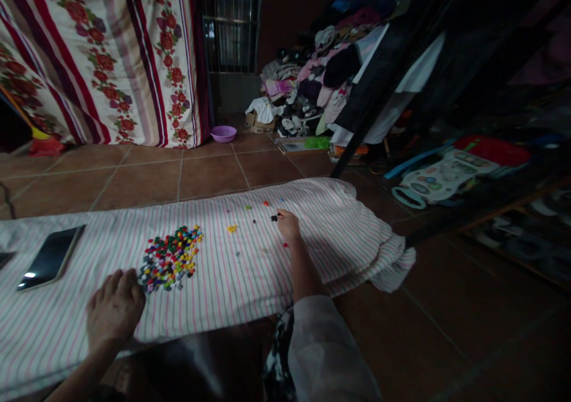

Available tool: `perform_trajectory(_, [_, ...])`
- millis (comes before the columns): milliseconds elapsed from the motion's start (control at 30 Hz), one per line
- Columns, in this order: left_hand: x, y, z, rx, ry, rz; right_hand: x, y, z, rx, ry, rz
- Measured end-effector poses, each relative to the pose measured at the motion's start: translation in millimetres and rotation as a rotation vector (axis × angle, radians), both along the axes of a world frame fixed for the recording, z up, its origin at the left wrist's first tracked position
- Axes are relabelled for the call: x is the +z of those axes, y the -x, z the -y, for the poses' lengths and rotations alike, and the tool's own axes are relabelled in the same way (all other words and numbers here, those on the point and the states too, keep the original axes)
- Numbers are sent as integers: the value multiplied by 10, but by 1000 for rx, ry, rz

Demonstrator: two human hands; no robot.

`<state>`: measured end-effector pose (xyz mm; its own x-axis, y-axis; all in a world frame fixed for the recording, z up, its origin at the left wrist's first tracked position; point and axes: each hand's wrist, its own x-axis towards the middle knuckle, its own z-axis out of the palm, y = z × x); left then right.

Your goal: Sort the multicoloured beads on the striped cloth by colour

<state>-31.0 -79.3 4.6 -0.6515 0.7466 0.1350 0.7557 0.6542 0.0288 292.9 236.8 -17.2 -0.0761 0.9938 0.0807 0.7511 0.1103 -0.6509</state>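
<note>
Right, over on the far side of the pile, the right hand (pixel 289 226) is low above the striped cloth (pixel 218 298) covering the worktop, thumb and forefinger drawn nearly together. Just at their tips sit some black pieces (pixel 273 218); whether the fingers have hold of one, I can't tell. Across to the left hand (pixel 115 308): it rests palm down on the cloth, fingers loosely bent, right at the left edge of the pile of small coloured pieces (pixel 172 258); what may lie beneath those fingers can't be made out. It's a mixed heap, red, green, yellow, grey and more, all loose. Between the pile and the right hand, a little yellow cluster (pixel 232 229) sits apart, with single bits dotted around it: a green piece (pixel 248 207), a grey piece (pixel 238 254), an orange-red piece (pixel 266 203). Nearer the wrist, a red piece (pixel 285 245). Out left of the pile lies a phone (pixel 51 258), dark screen up. Beyond, on the tiled floor (pixel 209 170), a purple basin (pixel 223 133) stands beside the flowered curtain (pixel 102 57).
</note>
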Motion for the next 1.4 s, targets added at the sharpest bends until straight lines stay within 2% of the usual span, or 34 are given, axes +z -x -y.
perform_trajectory(267, [-17, 18, 7, -8, -2, 6, -3, 27, 5, 6, 49, 43])
perform_trajectory(767, [-37, 22, 8, -2, -12, 9, -35, 96, -19, 37, 10, -81])
perform_trajectory(1000, [9, -12, 9, -9, -1, 3, -77, 95, -57, 47, 48, -114])
perform_trajectory(1233, [-10, 4, 9, 1, 6, 2, -175, 98, -99, 62, 32, -262])
perform_trajectory(1400, [-40, 5, 7, 2, -3, -23, -167, 94, -116, 43, 46, -310])
